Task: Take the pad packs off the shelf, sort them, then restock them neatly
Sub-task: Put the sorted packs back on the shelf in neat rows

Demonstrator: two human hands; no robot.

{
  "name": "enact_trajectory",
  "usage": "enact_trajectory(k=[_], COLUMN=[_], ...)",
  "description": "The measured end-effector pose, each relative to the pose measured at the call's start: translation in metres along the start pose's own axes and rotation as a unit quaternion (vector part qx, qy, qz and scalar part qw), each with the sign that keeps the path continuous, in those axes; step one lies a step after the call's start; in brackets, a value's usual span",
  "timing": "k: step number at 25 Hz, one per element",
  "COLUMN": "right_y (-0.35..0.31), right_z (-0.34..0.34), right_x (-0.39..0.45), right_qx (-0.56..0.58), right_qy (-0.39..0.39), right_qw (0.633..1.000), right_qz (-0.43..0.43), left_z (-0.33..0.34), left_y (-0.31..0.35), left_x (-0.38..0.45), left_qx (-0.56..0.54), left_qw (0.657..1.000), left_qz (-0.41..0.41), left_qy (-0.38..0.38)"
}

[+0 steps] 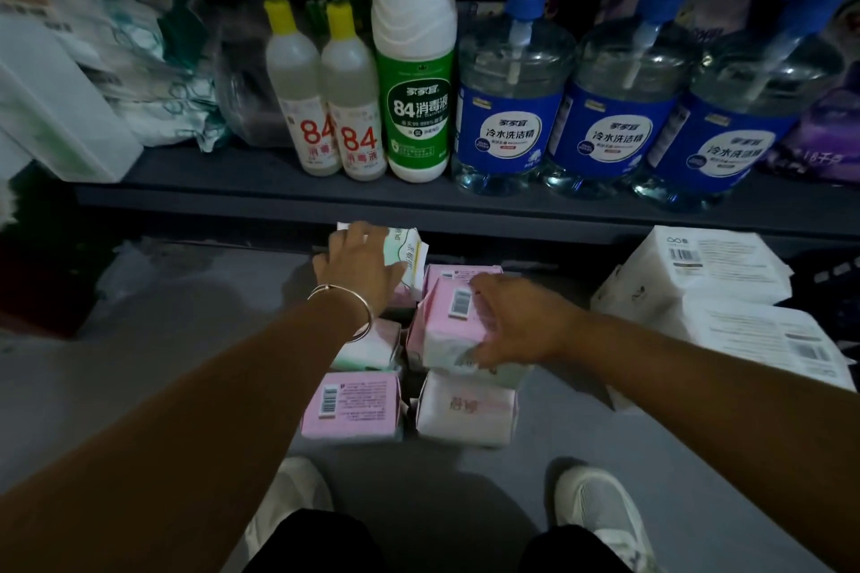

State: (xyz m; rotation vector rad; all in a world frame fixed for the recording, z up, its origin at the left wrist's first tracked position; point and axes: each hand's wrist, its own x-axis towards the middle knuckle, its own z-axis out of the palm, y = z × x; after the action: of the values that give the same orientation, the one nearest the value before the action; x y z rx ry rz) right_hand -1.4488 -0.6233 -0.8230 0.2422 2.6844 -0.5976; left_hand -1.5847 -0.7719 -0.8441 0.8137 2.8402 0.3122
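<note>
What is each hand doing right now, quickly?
Left hand: grips a white and green pad pack.
Right hand: grips a pink pad pack.

Left hand (360, 268), bracelet at wrist, grips white-green pad pack (409, 254) at frame centre, just under shelf (279, 195) edge. Right hand (516, 321) holds pink pad pack (446, 321) with barcode, centre right. Below them on floor (139, 363): pink barcode pack (351, 405) and pale pink pack (465, 409) side by side. Upper frame: disinfectant bottles (335, 93), three blue-label pump bottles (512, 93). Right edge: white tissue packs (726, 293). Bottom: white shoes (595, 507).
</note>
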Motion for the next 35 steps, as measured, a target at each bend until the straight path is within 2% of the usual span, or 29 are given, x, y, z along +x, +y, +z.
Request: enact_trajectory(k=[3,7,12,18,23,28,31,35], right_y=[0.012,0.019,0.028,0.036,0.039,0.033,0.024,0.001], right_z=[-0.014,-0.026,-0.03,-0.015,-0.013,-0.029,-0.059,-0.106], right_x=[0.015,0.035,0.055,0.064,0.061,0.049,0.028,-0.006], right_qx=[-0.028,0.01,0.014,-0.025,-0.043,-0.035,0.041,0.111], right_qy=[0.026,0.033,0.009,-0.008,-0.01,0.008,0.008,0.029], right_qw=[0.999,0.998,0.998,0.998,0.997,0.998,0.998,0.993], right_qz=[0.027,0.057,0.056,0.05,0.059,0.042,0.04,0.035], left_z=[0.004,0.002,-0.004,-0.003,-0.007,-0.016,-0.047,-0.101], left_y=[-0.004,-0.007,-0.022,-0.019,-0.013,-0.007,-0.004,0.006], left_x=[0.012,0.027,0.042,0.047,0.044,0.035,0.03,0.016], left_qx=[-0.025,0.001,-0.035,0.018,0.15,0.118,0.114,0.045], left_qw=[0.998,0.994,0.97,0.969,0.955,0.962,0.962,0.974], left_qz=[-0.056,-0.111,-0.159,-0.062,0.004,0.029,0.042,0.025], left_qy=[-0.002,-0.026,-0.181,-0.238,-0.255,-0.245,-0.243,-0.222])
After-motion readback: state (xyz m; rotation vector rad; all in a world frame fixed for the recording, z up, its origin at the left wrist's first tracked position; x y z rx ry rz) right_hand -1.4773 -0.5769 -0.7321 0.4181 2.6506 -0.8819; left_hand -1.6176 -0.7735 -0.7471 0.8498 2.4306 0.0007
